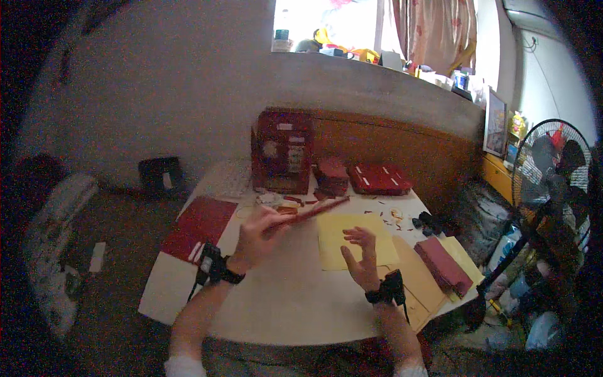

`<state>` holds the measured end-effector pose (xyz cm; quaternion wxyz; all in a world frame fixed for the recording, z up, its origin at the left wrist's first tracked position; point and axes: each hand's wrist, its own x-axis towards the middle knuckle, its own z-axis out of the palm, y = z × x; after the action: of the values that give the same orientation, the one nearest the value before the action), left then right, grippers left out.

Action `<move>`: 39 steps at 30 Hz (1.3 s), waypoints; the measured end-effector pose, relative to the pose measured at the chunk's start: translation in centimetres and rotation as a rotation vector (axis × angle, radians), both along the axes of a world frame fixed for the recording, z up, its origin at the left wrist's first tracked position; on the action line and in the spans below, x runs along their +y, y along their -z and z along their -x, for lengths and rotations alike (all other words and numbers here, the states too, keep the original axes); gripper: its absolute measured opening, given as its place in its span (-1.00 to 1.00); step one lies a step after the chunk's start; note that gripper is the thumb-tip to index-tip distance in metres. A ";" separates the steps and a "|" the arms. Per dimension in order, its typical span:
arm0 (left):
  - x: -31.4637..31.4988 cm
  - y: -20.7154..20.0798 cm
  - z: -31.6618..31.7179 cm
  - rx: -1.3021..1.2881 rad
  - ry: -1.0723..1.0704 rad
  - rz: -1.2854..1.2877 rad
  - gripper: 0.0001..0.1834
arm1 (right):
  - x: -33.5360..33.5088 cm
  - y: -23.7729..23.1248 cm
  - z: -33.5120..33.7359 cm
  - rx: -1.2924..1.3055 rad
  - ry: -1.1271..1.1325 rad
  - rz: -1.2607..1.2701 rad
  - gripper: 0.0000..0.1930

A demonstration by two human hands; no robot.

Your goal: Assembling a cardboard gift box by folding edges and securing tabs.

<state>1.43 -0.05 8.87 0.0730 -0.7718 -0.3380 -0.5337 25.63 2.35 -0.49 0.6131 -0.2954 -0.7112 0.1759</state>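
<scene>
My left hand [259, 234] is raised over the white table [276, 301] and grips one end of a long dark-red strip [314, 211] that slants up to the right. My right hand [361, 257] hovers open with fingers spread above the lower edge of a yellow paper sheet [358, 239], holding nothing. Both wrists wear black bands. The strip's far end reaches over the yellow sheet's top edge.
A dark-red box [282, 151] stands at the table's back, with red stacks [331, 174] and a red tray [379, 179] beside it. A red sheet [200, 225] lies left; tan and maroon sheets [443, 264] lie right. A standing fan [549, 169] is at the far right.
</scene>
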 end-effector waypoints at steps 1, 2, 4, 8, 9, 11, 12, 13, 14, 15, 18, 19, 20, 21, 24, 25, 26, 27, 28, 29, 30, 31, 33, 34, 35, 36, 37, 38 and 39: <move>0.0 0.9 -0.4 0.049 0.049 -0.039 -0.77 | 0.0 0.2 0.2 0.079 -0.121 0.031 -0.54; -0.1 1.5 -0.7 0.048 0.056 -0.033 -0.77 | -0.2 -0.1 0.2 0.192 -0.262 0.149 -0.64; -0.3 2.3 -1.0 0.342 0.011 -0.119 -0.74 | -0.6 -0.5 0.3 0.289 -0.358 0.245 -0.68; -0.7 2.0 -2.0 0.483 -0.041 -0.306 -0.71 | -0.9 -0.7 -0.5 0.420 -0.534 0.358 -0.77; -0.7 2.0 -2.0 0.512 0.000 -0.301 -0.70 | -1.1 -0.9 -0.5 0.424 -0.533 0.361 -0.77; -0.6 2.2 -2.0 0.542 0.045 -0.293 -0.69 | -1.3 -1.2 -0.5 0.432 -0.567 0.386 -0.84; -0.5 2.4 -2.1 0.585 0.049 -0.318 -0.69 | -1.3 -1.2 -0.5 0.435 -0.563 0.387 -0.84; -0.4 2.5 -2.1 0.628 0.054 -0.344 -0.69 | -1.2 -1.1 -0.4 0.396 -0.565 0.399 -0.85; -0.4 2.6 -2.3 0.628 0.057 -0.342 -0.69 | -1.2 -1.0 -0.5 0.356 -0.567 0.411 -0.85; -0.5 2.6 -2.5 0.669 0.034 -0.360 -0.70 | -1.1 -0.9 -0.4 0.357 -0.564 0.413 -0.85; -0.6 2.7 -3.0 0.745 -0.024 -0.406 -0.73 | -0.7 -0.4 -0.2 0.310 -0.567 0.361 -0.85; -0.6 2.7 -3.1 0.779 -0.061 -0.436 -0.74 | -0.5 -0.2 -0.1 0.302 -0.579 0.352 -0.85; -0.5 2.9 -3.3 0.777 -0.059 -0.437 -0.74 | -0.3 0.1 -0.1 0.294 -0.592 0.341 -0.85; -0.5 3.2 -3.4 0.785 -0.083 -0.439 -0.75 | -0.1 0.5 -0.1 0.294 -0.589 0.340 -0.85; -0.1 4.0 -3.5 0.786 -0.111 -0.455 -0.77 | 0.1 1.1 0.2 0.254 -0.533 0.379 -0.85; 0.0 4.1 -3.5 0.780 -0.116 -0.470 -0.77 | -0.1 1.0 0.3 0.268 -0.556 0.394 -0.85; 0.0 4.2 -3.4 0.781 -0.116 -0.467 -0.77 | -0.3 0.8 0.4 0.282 -0.583 0.409 -0.85; -0.1 4.2 -3.3 0.780 -0.121 -0.468 -0.77 | -0.5 0.5 0.6 0.283 -0.584 0.411 -0.85; -0.2 4.2 -3.1 0.780 -0.127 -0.468 -0.77 | -0.6 0.3 0.7 0.277 -0.595 0.397 -0.85; -0.1 4.3 -3.1 0.778 -0.128 -0.469 -0.77 | -0.5 0.2 0.7 0.268 -0.602 0.380 -0.86; 0.0 4.6 -3.1 0.757 -0.128 -0.460 -0.77 | -0.4 0.3 0.7 0.267 -0.602 0.379 -0.86; 0.1 4.8 -3.0 0.735 -0.128 -0.451 -0.77 | -0.3 0.4 0.7 0.260 -0.569 0.326 -0.85; 0.2 5.0 -2.9 0.683 -0.119 -0.436 -0.76 | -0.3 0.8 0.7 0.257 -0.535 0.276 -0.85; 0.2 5.1 -2.8 0.630 -0.111 -0.421 -0.76 | -0.2 1.0 0.6 0.273 -0.542 0.359 -0.86; 0.3 5.2 -2.7 0.631 -0.111 -0.420 -0.76 | -0.2 1.1 0.6 0.290 -0.548 0.442 -0.87; 0.3 5.3 -2.5 0.623 -0.115 -0.419 -0.75 | -0.1 1.1 0.7 0.291 -0.549 0.442 -0.87; 0.3 5.4 -2.4 0.616 -0.118 -0.417 -0.75 | -0.1 1.1 0.7 0.315 -0.568 0.529 -0.89; 0.3 5.5 -2.2 0.618 -0.118 -0.415 -0.75 | 0.0 1.2 0.9 0.339 -0.588 0.616 -0.90; 0.2 5.6 -2.1 0.627 -0.120 -0.427 -0.75 | 0.0 1.1 1.1 0.341 -0.589 0.618 -0.90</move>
<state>3.50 0.15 3.28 0.3632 -0.8439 -0.2247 -0.3248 24.49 2.31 -1.62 0.5284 -0.2163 -0.5680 0.5927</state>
